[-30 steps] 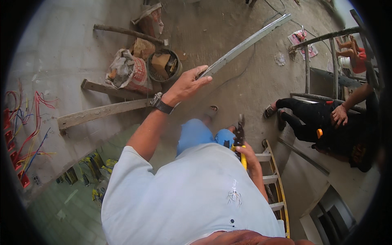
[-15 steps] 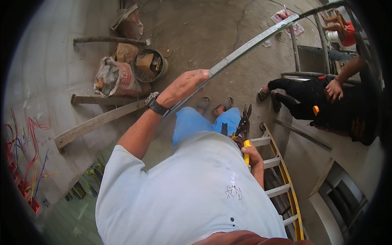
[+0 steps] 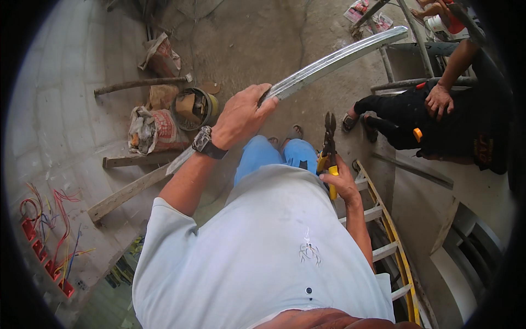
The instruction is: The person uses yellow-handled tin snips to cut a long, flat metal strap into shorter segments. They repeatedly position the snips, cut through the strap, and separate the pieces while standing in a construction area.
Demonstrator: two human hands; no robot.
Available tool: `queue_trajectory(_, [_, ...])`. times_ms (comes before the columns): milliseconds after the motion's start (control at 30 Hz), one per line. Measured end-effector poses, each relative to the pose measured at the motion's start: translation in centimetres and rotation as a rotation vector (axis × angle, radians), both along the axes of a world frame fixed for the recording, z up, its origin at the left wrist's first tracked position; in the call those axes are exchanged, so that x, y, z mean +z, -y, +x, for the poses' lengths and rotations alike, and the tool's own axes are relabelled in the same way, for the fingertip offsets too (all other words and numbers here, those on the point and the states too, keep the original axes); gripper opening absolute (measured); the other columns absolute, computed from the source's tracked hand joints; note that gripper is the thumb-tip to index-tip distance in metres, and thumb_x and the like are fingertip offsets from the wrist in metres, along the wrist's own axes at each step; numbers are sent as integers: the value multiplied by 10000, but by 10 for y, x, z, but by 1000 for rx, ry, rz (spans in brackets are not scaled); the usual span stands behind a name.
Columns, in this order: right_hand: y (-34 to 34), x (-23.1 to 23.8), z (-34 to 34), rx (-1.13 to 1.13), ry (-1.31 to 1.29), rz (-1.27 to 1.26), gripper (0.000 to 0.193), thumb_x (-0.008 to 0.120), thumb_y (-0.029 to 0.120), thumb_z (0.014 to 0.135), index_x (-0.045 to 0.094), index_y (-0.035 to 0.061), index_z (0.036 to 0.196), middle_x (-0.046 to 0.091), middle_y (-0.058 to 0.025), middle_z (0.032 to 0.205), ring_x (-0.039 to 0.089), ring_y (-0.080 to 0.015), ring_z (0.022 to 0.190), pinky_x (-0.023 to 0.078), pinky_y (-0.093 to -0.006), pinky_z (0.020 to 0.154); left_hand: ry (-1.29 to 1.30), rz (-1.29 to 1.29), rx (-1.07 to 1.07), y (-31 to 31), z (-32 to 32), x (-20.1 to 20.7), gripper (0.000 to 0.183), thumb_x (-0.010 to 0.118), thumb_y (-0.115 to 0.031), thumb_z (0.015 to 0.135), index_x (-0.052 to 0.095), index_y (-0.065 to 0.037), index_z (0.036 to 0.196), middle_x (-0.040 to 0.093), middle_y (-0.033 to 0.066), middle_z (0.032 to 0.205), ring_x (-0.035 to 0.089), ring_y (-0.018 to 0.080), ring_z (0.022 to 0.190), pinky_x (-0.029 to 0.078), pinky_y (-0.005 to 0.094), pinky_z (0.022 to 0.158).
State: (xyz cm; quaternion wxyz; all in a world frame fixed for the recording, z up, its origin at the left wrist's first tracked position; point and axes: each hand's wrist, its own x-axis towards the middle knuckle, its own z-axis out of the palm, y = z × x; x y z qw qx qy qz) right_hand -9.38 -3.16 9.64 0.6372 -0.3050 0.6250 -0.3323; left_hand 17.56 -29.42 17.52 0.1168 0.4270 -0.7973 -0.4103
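My left hand (image 3: 241, 116), with a watch on its wrist, is closed around a long silvery metal channel (image 3: 342, 57). The channel slants up to the right from my fingers, and a shorter length shows past the wrist at lower left. In my right hand (image 3: 345, 180) is a pair of tin snips (image 3: 330, 140) with dark jaws and yellow handles. Its jaws point away from me, beside my blue shorts (image 3: 263, 156). The snips and the channel are apart.
A yellow-sided ladder (image 3: 386, 219) leans close at my right. Beyond it sits a person in black (image 3: 433, 115) near metal scaffolding (image 3: 424, 82). Left are a debris bucket (image 3: 208, 107), a torn sack (image 3: 164, 129), a wooden plank (image 3: 129, 192) and red boxes with loose wires (image 3: 38, 249).
The channel has turned, so its hollow side now shows, and its far end has dropped slightly. My right hand has come forward with the snips, and more of that hand shows.
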Motion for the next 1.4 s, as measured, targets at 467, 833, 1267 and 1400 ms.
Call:
queue_trajectory(467, [70, 25, 17, 50, -221, -90, 884, 777, 155, 797, 458, 43, 1614, 646, -198, 1441, 602, -293, 1324, 442, -395, 1149, -152, 270, 52, 52, -19, -1, 506, 655, -414, 1021, 700, 3, 1303, 719, 145, 1084, 697, 268, 952, 559, 374, 854])
queue_trajectory(833, [127, 39, 79, -91, -225, -114, 779, 794, 234, 809, 553, -30, 1502, 684, -190, 1371, 632, -261, 1271, 467, -387, 1120, -206, 903, -204, 140, 8, -25, 621, 658, -502, 1067, 678, 34, 1379, 699, 48, 1093, 610, 136, 960, 509, 305, 882])
queue_trajectory(1267, [157, 39, 142, -235, -292, -137, 847, 796, 247, 818, 487, -41, 1552, 675, -273, 1365, 661, -373, 1279, 497, -418, 1095, -125, 874, -367, 194, 3, -39, 624, 646, -529, 1070, 697, 26, 1352, 705, 35, 1057, 595, 130, 959, 501, 295, 851])
queue_trajectory(1400, [160, 41, 148, -273, -322, -104, 850, 792, 252, 816, 487, -59, 1545, 670, -296, 1363, 661, -395, 1282, 502, -430, 1084, -105, 855, -424, 202, -3, -40, 635, 633, -546, 1072, 696, 19, 1356, 706, 33, 1044, 599, 131, 918, 506, 291, 810])
